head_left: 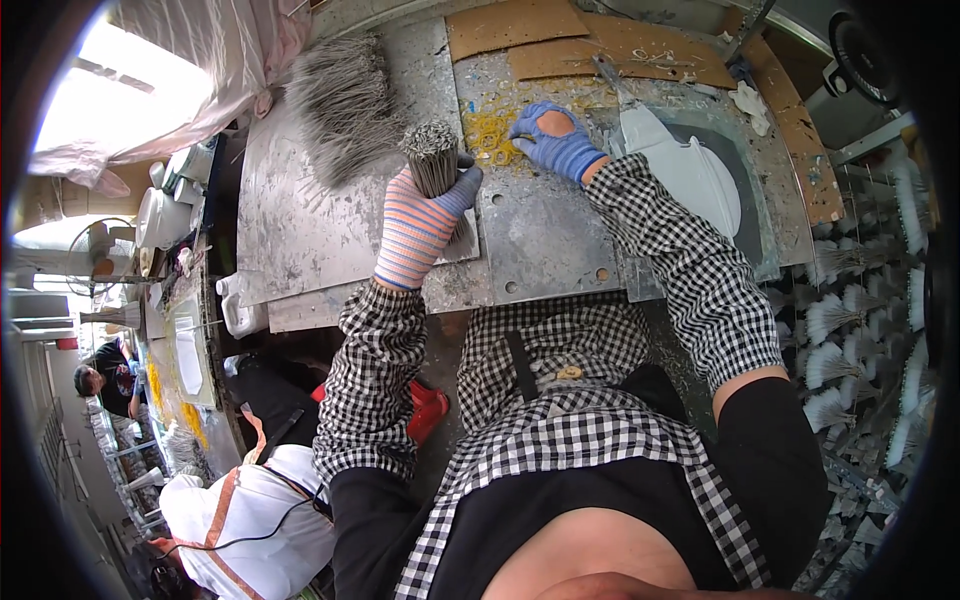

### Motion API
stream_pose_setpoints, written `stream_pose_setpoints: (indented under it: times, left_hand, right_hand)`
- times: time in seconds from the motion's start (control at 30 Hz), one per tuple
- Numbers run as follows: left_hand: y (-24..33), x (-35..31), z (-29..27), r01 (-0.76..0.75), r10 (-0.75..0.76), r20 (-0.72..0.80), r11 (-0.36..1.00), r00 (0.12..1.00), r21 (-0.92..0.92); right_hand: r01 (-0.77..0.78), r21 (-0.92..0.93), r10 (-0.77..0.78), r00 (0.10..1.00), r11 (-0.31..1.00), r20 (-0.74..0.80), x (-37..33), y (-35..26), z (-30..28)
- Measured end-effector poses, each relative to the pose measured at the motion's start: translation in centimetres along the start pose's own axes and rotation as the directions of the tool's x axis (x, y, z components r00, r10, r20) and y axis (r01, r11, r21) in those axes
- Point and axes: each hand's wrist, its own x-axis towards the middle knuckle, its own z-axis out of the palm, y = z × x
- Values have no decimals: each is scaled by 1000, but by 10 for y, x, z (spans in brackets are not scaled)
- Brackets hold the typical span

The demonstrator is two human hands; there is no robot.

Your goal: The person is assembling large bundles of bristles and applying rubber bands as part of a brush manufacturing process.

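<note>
Gloves hide both hands [425, 215]; rubber bands [488, 130] seem blurred.

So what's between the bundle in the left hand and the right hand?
In the head view, only yellow rubber bands scattered on the metal table lie between the bundle and right hand.

counter [560, 240]: grey metal sheet, scuffed, with round holes near its front edge.
cardboard pieces [560, 30]: brown, flat, at the counter's far edge.
white plastic piece [690, 170]: pale, rounded, on the counter's right part.
racks of white bristle tufts [850, 330]: right of the counter, tufts in rows.
pink sheet [220, 50]: draped beyond the counter's far left corner.
white jugs [165, 215]: left of the counter.
co-workers [110, 380]: two, well left of and nearer than the counter; one in a white top.
</note>
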Motion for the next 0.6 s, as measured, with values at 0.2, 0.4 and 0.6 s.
stream_pose_setpoints:
  times: [0.2,0.4,0.6]
  left_hand:
    - [-14,12,13,15,-17,-17,996,1000,-91]
    - [-14,33,35,-22,19,70,999,997,41]
    - [-32,46,25,-28,30,27,997,999,-75]
  right_hand:
    - [-42,76,48,996,996,-70,-11,-8,-38]
    - [55,257,10,970,965,-244,-25,-53,-86]
    - [-101,953,178,983,286,50,-51,-67,-100]
